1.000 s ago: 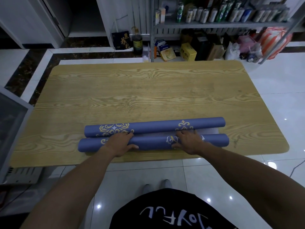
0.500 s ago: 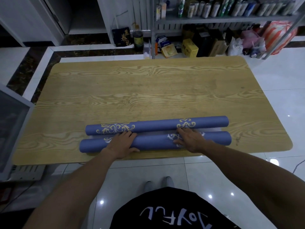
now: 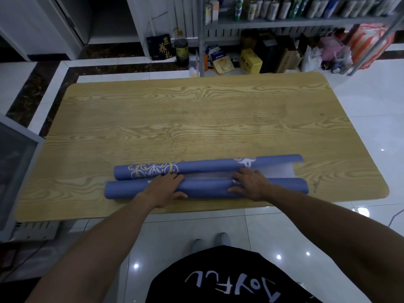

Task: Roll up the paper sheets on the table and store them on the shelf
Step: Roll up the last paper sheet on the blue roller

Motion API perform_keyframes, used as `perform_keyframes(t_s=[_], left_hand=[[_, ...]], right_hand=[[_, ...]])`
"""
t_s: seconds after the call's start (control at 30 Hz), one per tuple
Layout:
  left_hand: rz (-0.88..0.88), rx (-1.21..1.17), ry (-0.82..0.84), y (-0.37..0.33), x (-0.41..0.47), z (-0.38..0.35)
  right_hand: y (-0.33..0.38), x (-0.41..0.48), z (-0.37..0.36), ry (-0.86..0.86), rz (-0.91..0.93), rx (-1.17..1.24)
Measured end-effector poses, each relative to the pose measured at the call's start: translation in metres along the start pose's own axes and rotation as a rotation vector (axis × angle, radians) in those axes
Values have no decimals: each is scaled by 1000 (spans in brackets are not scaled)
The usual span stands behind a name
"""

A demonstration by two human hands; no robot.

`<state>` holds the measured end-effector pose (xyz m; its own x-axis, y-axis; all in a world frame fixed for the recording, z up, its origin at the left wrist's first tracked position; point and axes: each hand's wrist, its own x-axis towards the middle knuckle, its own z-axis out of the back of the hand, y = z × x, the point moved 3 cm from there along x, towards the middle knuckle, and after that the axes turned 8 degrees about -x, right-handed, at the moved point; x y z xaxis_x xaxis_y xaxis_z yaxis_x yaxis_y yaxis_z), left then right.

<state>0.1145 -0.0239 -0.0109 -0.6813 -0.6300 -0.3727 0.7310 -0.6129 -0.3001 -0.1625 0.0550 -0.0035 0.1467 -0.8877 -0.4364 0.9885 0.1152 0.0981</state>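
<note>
A blue paper sheet with gold and white ornaments lies near the front edge of the wooden table (image 3: 196,119), curled into two rolls. The near roll (image 3: 205,188) lies under both my hands. My left hand (image 3: 162,190) presses on its left part, fingers over the top. My right hand (image 3: 251,182) grips its right part. The far roll (image 3: 207,168) lies parallel just behind, and a strip of the sheet's white underside (image 3: 277,172) shows between them at the right. The metal shelf (image 3: 284,21) stands behind the table.
The shelf holds several cans and bottles. Boxes, bags and a yellow carton (image 3: 251,61) crowd the floor beneath it. A dark box (image 3: 161,48) and a jar (image 3: 181,51) stand by the white wall. A grey cabinet (image 3: 13,162) sits at the table's left end.
The two rolls have drawn slightly apart at the right, showing more white underside. Both hands stay on the near roll, and the far roll has turned a little.
</note>
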Motion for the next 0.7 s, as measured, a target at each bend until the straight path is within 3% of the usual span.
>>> perform_keyframes(t_s=[0.17, 0.27, 0.4, 0.57, 0.7], left_hand=[[3, -79, 103, 6, 5, 8], [18, -73, 12, 1, 4, 5], [-16, -14, -92, -2, 6, 4], [40, -176, 91, 8, 8, 8], [42, -154, 67, 5, 9, 9]], right_hand=[[1, 2, -2, -3, 52, -76], [-1, 5, 6, -16, 7, 44], [-2, 6, 4, 92, 11, 138], [-1, 3, 1, 39, 53, -48], [0, 3, 2, -27, 6, 121]])
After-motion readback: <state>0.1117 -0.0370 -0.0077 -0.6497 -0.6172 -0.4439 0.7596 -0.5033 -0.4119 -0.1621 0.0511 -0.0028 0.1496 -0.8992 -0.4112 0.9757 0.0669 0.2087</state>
